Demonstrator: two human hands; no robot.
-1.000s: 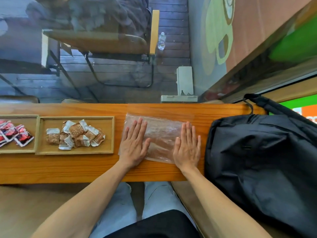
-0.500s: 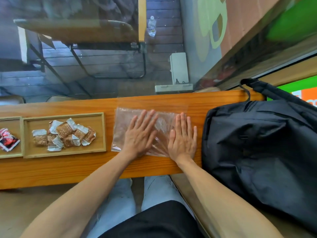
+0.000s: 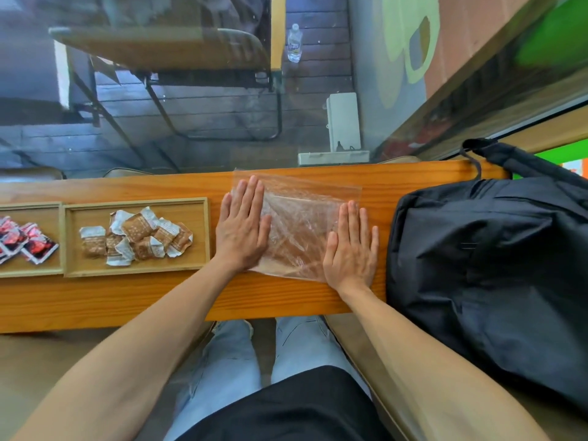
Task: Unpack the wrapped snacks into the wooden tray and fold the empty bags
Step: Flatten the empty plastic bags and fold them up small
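Hands lay flat on a crinkled clear plastic bag (image 3: 299,230) that was spread out on the long orange-brown wooden counter (image 3: 127,297) — the left hand (image 3: 243,230) pressed down on the bag's left edge, fingers straight and close together, and the right hand (image 3: 351,249) pressed on its right side, palm down with the fingers likewise extended. Neither hand pinched or gripped anything; both were open and simply bearing on the plastic. The bag looked empty and lay slightly askew, its near corner pointing toward the person's lap. Just to the left of the left hand sat a shallow rectangular light-wood tray (image 3: 136,272), and in it a loose heap of small brown snacks in white-edged wrappers (image 3: 136,235), some overlapping one another. Touching that tray's left side was a second wooden tray (image 3: 31,272), only partly in view, holding red-and-white wrapped snacks (image 3: 27,241) bunched at its left. On the right end of the counter, just beside the right hand, a large black fabric backpack (image 3: 493,265) slumped — its strap looped over the counter's far edge. Beyond the counter was a pane of glass, and through it a clear plastic water bottle (image 3: 294,43) stood on a dark planked floor. Below the counter showed the person's pale blue jeans and a dark top.
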